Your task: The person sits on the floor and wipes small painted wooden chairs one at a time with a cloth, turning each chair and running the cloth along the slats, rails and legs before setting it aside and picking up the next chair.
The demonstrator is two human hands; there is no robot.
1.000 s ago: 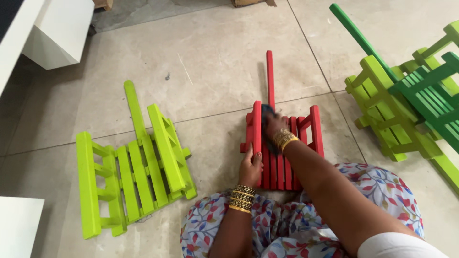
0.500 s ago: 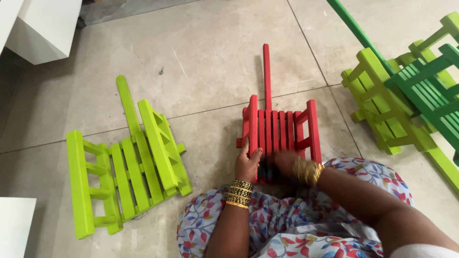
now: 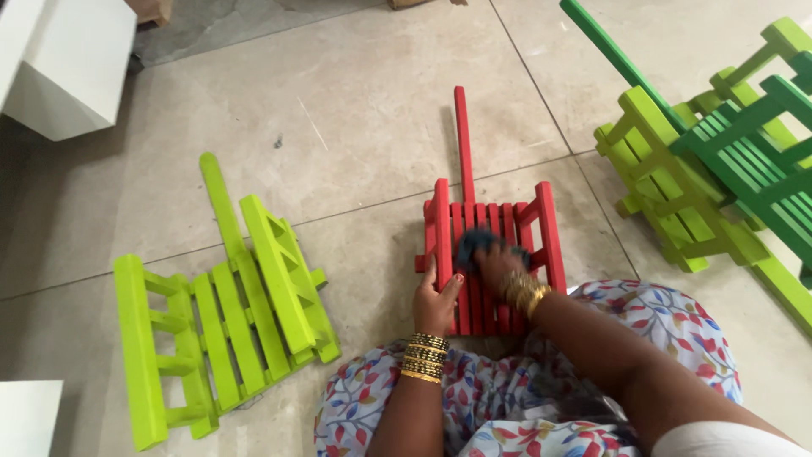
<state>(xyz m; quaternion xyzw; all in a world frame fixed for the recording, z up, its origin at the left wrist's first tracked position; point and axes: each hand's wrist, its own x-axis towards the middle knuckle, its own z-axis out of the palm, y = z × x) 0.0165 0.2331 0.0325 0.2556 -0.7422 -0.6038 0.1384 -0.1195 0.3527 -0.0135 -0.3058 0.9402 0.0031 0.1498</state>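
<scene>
Head view looks down on a pale tiled floor [image 3: 355, 110] with several slatted wooden chairs lying on it. Largest in sight is the pile at the right edge: lime green chairs [image 3: 668, 186] with dark green chairs [image 3: 753, 161] stacked on and among them, one long dark green rail running up toward the top edge. On the left lies a single lime green slatted chair [image 3: 220, 313], flat on the tiles, well apart from the rest. A white block [image 3: 72, 68] sits at the top left corner, and another white surface shows at the bottom left.

Between the two green groups, just in front of the person's lap, lies the red slatted chair [image 3: 491, 245], one long red rail pointing away from the person. The flowered garment [image 3: 677, 338] over the knees touches its near end.

Left hand [image 3: 436, 303], gold and dark bangles at the wrist, grips the near left side of the red chair, fingers curled against a slat. Right hand [image 3: 501, 264], also bangled, is closed around a dark blue cloth [image 3: 474, 245] and presses it onto the red slats; motion blur hides the exact finger positions.
</scene>
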